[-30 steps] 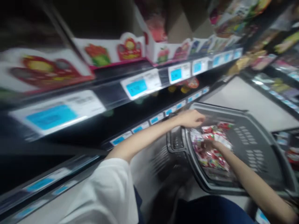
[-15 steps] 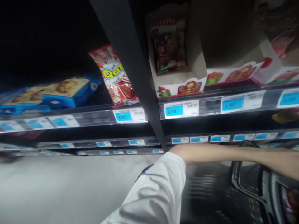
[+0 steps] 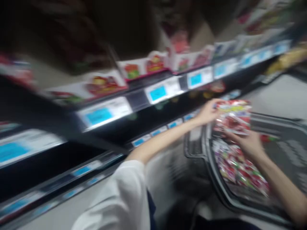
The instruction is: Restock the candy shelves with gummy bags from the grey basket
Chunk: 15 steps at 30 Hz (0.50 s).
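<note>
A shiny red candy bag (image 3: 232, 116) with yellow lettering is held over a black shopping basket (image 3: 211, 169). My left hand (image 3: 208, 110) is closed on the bag's left edge. From below, my right hand (image 3: 251, 145) grips the lower right part of the same bag, its thumb on the near side. Motion blur hides the exact finger positions and whether more than one bag is there. Several colourful candy bags (image 3: 240, 169) lie inside the basket beneath my hands.
Shelves with blue-and-white price labels (image 3: 158, 92) run along the left and across the back. Open display boxes (image 3: 144, 67) with red and green prints stand on the upper shelf. A basket handle (image 3: 192, 155) sticks out toward the shelf. Pale floor shows at the lower left.
The view has swung right and down, bringing the basket and both hands into sight. Earlier only my left arm reached right, its hand out of frame; now both hands hold the candy bag.
</note>
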Motion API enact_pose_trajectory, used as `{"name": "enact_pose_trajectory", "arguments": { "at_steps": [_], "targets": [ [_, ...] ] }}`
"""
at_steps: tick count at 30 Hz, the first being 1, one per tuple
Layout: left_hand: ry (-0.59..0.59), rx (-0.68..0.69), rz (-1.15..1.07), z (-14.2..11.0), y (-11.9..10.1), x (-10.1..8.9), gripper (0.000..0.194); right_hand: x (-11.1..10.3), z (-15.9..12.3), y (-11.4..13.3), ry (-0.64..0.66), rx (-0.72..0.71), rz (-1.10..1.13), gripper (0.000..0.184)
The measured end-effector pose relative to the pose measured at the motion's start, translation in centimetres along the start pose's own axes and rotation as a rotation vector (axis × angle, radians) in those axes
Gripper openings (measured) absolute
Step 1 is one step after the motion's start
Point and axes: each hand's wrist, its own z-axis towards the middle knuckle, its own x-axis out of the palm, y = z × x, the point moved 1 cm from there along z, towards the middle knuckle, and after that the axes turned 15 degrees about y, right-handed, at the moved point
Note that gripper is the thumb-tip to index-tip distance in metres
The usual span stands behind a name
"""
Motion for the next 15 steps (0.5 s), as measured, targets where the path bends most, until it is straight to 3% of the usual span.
{"name": "enact_pose_trajectory", "arguments": {
  "at_steps": [1,5,9,15],
  "targets": [
    [-0.038,0.032,-0.073,0.0,0.5,-0.2,0.04,-0.9,-0.9,0.0,0.154,0.148,0.134,0.045],
    [-0.062,0.066,-0.302,0.0,2.2,-0.6,0.072,-1.0,-1.4,0.5,0.265,0.256,0.409,0.046],
    [-0.117,0.068,-0.358,-0.5,1.9,-0.6,0.072,0.2,-1.0,-0.1,0.365,0.24,0.543,0.045],
    [-0.214,0.068,-0.406,-0.3,1.9,-0.7,0.066,-0.1,-1.2,-0.9,0.378,0.226,0.572,0.043]
  ]
}}
